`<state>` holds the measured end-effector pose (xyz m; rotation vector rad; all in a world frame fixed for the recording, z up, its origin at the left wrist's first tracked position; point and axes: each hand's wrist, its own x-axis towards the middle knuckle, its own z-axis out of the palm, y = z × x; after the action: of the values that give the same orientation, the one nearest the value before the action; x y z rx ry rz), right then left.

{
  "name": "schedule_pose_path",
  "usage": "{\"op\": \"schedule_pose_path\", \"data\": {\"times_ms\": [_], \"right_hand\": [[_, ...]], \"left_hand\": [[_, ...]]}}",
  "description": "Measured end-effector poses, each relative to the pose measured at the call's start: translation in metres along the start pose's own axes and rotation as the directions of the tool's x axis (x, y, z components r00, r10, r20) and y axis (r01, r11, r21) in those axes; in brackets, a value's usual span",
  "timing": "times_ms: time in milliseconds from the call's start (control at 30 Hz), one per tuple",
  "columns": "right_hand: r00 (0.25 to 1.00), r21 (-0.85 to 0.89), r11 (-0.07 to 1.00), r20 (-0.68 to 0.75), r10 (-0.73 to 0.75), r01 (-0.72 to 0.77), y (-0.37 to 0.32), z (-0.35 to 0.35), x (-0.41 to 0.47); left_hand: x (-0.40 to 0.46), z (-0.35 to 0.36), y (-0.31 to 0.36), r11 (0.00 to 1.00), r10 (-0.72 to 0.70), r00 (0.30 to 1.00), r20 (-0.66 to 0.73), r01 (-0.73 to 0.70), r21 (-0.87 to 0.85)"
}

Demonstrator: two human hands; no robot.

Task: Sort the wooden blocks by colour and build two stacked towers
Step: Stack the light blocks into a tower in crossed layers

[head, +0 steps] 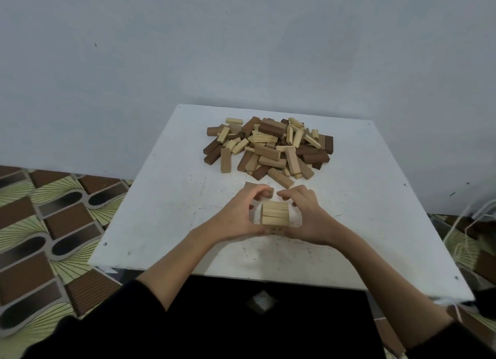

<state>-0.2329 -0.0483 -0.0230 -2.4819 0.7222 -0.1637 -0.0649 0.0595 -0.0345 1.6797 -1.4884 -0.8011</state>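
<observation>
Both forearms reach forward, bare below dark sleeves. The left hand (241, 213) and right hand (306, 216) face each other, fingers curled inward, thumbs seemingly low and near together.

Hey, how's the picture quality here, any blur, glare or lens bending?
Head view: dim, even light, with no glare on the white square table; wide-angle bending curves its edges; the pile of light and dark wooden blocks looks slightly soft; faint shadows lie under the left hand and right hand.
</observation>
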Motion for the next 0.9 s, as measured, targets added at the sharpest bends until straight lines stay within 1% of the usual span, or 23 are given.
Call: {"op": "schedule_pose_path", "data": {"times_ms": [167, 267, 400, 567, 900], "right_hand": [[0.996, -0.026, 0.996, -0.019, -0.084, 0.083, -0.005, 0.001, -0.002], [0.995, -0.036, 0.995, -0.036, -0.098, 0.097, -0.009, 0.000, -0.002], [0.998, -0.049, 0.998, -0.046, -0.052, 0.050, -0.003, 0.005, 0.001], [0.999, 0.006, 1.000, -0.032, -0.007, 0.007, -0.002, 0.006, 0.001], [0.993, 0.105, 0.991, 0.097, 0.073, -0.083, -0.001, 0.002, 0.009]], "left_hand": [[0.002, 0.004, 0.003, 0.999, 0.029, 1.000, -0.002, -0.029, 0.023], [0.003, 0.006, 0.003, 0.999, 0.037, 0.999, -0.014, -0.036, 0.014], [0.003, 0.008, 0.000, 1.000, 0.025, 1.000, -0.017, -0.024, 0.009], [0.002, 0.010, -0.001, 1.000, 0.011, 0.999, -0.034, -0.011, -0.010], [0.002, 0.011, -0.002, 1.000, -0.018, 0.999, -0.049, 0.017, -0.025]]}}
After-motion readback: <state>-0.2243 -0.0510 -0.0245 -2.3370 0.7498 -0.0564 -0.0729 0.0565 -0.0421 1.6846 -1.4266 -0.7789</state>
